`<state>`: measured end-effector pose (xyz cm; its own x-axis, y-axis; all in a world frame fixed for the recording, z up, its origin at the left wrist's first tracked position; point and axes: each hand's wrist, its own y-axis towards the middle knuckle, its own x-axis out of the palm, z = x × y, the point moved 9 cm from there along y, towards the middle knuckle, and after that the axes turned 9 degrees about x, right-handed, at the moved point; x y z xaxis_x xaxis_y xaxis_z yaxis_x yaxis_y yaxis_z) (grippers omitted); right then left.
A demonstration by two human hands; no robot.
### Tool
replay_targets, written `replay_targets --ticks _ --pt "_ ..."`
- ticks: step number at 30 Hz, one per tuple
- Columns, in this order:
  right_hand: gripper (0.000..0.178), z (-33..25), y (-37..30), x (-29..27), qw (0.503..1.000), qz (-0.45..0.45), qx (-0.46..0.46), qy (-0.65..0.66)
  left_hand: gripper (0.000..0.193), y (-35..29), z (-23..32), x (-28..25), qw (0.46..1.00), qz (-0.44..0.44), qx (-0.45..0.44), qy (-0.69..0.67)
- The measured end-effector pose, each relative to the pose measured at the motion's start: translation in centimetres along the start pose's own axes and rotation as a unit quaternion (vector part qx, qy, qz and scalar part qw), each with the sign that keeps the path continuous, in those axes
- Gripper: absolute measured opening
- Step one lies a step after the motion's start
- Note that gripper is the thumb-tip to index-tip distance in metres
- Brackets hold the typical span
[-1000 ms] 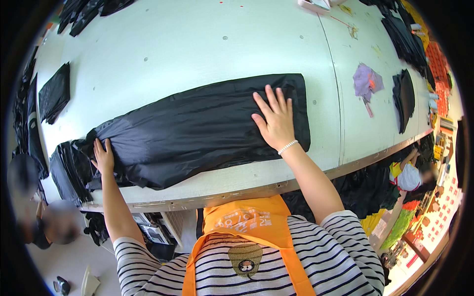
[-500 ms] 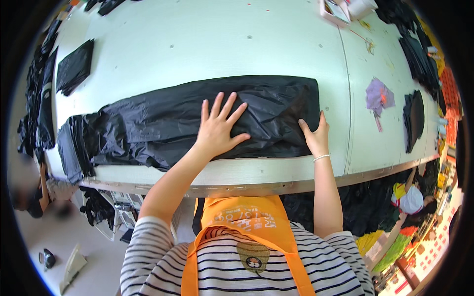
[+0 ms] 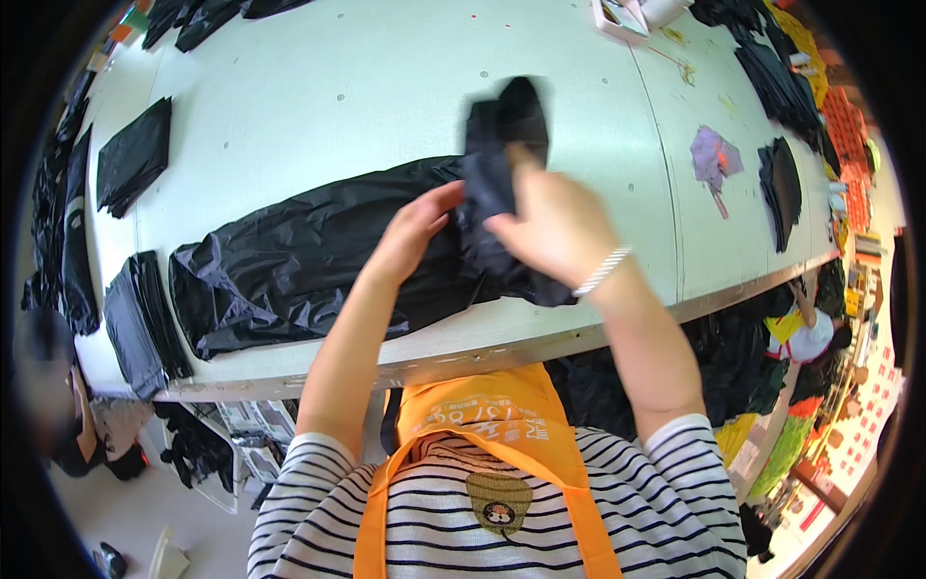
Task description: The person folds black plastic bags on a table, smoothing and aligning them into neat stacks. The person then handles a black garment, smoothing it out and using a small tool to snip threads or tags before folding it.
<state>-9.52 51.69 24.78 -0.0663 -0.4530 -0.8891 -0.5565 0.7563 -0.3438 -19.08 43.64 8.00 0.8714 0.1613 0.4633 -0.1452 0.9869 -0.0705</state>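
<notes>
A long, flat piece of thin, glossy black sheeting [image 3: 318, 251] lies across the near part of the pale table. Its right end is raised and folded back toward the left, standing up as a dark bunch. My right hand [image 3: 564, 227] is closed on that raised end; its fingertips are smeared by motion. Beside the fold, my left hand [image 3: 410, 236] is closed at the sheeting, with its fingertips against the bunched layer. A stack of folded black sheets [image 3: 143, 314] lies just off the sheeting's left end.
Another folded black pile [image 3: 135, 154] rests at the far left. Toward the right lie a crumpled purple piece [image 3: 715, 156] and a black stack [image 3: 779, 193]. A white tray [image 3: 620, 21] stands at the back. The table's metal edge [image 3: 463, 365] runs before me; other people are at both sides.
My right hand has lifted the sheeting's right end and brought it up and leftward. My left hand has turned from lying flat on top to gripping beside the fold. The sheeting's left end is farther right.
</notes>
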Motion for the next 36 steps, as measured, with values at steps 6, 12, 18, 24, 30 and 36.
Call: replay_targets --ticks 6,12,18,24,30,36 --pt "0.070 -8.8 2.0 15.0 0.996 -0.085 -0.017 0.035 0.079 -4.1 -2.2 -6.4 0.966 0.140 -0.160 -0.147" --pt "0.042 -6.6 -0.7 7.7 0.934 0.158 -0.105 0.303 0.031 -7.3 -3.4 -10.7 0.895 0.283 -0.220 -0.266" --pt "0.064 -5.7 1.7 15.4 0.978 0.200 -0.041 -0.032 0.038 -10.3 -4.7 -13.6 0.926 0.223 -0.199 -0.229" --pt "0.057 -5.2 4.1 19.4 0.980 0.197 -0.017 -0.003 0.037 -10.0 -4.3 -14.0 0.918 0.239 -0.222 -0.224" --pt "0.024 -1.1 8.3 10.2 0.917 0.255 -0.119 0.283 0.032 -9.9 -3.1 -13.9 0.929 0.282 -0.195 -0.137" --pt "0.026 0.6 14.3 13.3 0.958 0.210 -0.142 0.132 0.030 -11.0 -5.9 -14.7 0.895 0.306 -0.271 -0.178"
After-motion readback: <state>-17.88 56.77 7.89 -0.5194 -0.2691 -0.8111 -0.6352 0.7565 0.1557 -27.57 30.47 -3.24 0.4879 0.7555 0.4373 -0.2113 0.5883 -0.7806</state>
